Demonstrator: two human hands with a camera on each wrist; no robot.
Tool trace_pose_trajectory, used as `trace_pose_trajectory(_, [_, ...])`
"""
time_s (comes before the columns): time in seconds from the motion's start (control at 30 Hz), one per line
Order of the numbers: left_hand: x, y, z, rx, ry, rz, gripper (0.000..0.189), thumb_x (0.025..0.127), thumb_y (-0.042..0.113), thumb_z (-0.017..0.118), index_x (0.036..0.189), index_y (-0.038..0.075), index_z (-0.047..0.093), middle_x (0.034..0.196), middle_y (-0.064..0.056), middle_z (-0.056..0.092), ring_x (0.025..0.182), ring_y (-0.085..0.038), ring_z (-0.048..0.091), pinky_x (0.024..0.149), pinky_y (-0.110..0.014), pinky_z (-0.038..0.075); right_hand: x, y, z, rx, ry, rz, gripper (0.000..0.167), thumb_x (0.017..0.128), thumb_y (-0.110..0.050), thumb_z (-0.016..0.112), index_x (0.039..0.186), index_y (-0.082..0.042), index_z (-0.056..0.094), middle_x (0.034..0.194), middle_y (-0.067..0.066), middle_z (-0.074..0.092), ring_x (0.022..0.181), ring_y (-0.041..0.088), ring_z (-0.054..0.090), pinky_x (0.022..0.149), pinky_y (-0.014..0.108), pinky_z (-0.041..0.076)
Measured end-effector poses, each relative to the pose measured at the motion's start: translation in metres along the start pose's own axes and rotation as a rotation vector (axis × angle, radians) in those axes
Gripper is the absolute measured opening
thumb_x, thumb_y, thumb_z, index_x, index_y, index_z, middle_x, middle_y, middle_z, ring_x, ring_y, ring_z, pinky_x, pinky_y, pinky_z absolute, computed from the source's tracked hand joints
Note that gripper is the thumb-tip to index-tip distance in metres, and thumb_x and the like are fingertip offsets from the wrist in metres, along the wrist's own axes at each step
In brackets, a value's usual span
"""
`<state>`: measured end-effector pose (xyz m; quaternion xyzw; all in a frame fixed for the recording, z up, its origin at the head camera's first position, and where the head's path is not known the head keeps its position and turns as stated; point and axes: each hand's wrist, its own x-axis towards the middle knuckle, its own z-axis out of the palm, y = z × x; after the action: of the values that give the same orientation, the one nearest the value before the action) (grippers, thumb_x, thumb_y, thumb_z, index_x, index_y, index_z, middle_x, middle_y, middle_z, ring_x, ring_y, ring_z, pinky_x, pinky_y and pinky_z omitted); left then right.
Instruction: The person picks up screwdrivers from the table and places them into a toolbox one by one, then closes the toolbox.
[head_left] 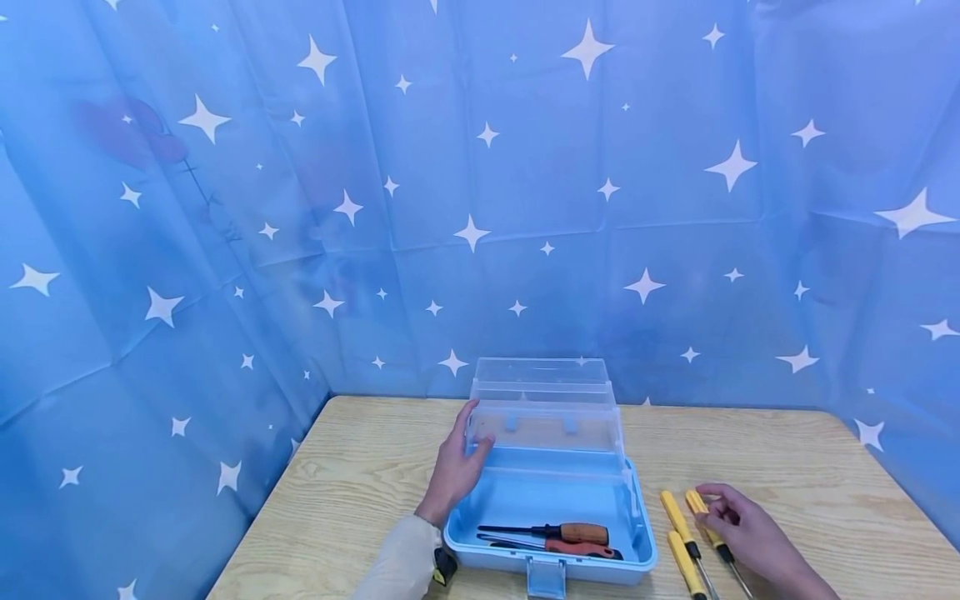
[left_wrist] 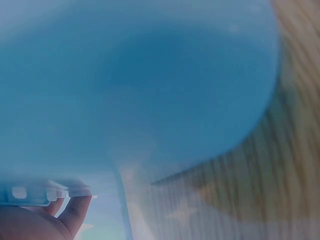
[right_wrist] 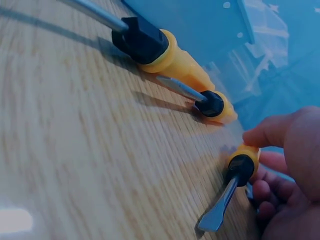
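Note:
A blue toolbox [head_left: 551, 496] stands on the table with its clear lid [head_left: 546, 425] raised. My left hand [head_left: 459, 467] holds the lid's left edge, the thumb in front; the left wrist view shows its fingers [left_wrist: 76, 214] at the lid's rim. Inside the box lie a screwdriver with a brown handle [head_left: 583, 533] and one with a red handle [head_left: 577, 547]. To the right of the box, my right hand [head_left: 750, 529] pinches the yellow handle of a flat-blade screwdriver [right_wrist: 242, 167] lying at the table surface. Two more yellow-handled screwdrivers [head_left: 677, 515] [right_wrist: 212, 105] lie beside it.
The box's front latch [head_left: 546, 577] hangs down. A small black and yellow object [head_left: 444, 567] sits by the left sleeve, partly hidden. Behind the wooden table [head_left: 345, 475] hangs a blue curtain [head_left: 525, 183] with white stars.

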<state>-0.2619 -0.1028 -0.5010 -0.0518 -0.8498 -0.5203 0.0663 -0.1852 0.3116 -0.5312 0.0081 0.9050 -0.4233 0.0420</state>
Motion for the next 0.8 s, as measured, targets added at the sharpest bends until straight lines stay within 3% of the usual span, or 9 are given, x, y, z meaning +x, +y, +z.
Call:
trace_pose_trajectory(0.47, [-0.0002,-0.0006,0.0,0.013,-0.01,0.018,0.06,0.1,0.048,0.053,0.153,0.045,0.027,0.157,0.0,0.04,0.142,-0.032,0.039,0.11,-0.064,0.035,-0.0014,-0.0022,-0.0032,0.02,0.014,0.04,0.042,0.096,-0.004,0.053,0.137,0.008,0.045,0.09,0.007,0.059,0.068,0.013,0.048,0.054,0.025,0.041])
trace_pose_trajectory(0.8, [0.0007,-0.0015,-0.0016,0.003,-0.016,0.024,0.058,0.101,0.043,0.054,0.152,0.047,0.027,0.157,0.0,0.038,0.142,-0.033,0.039,0.11,-0.064,0.036,0.0003,-0.0027,-0.0078,0.043,0.023,0.064,0.045,0.101,-0.015,0.054,0.14,0.005,0.042,0.095,0.008,0.059,0.074,0.013,0.052,0.056,0.026,0.044])
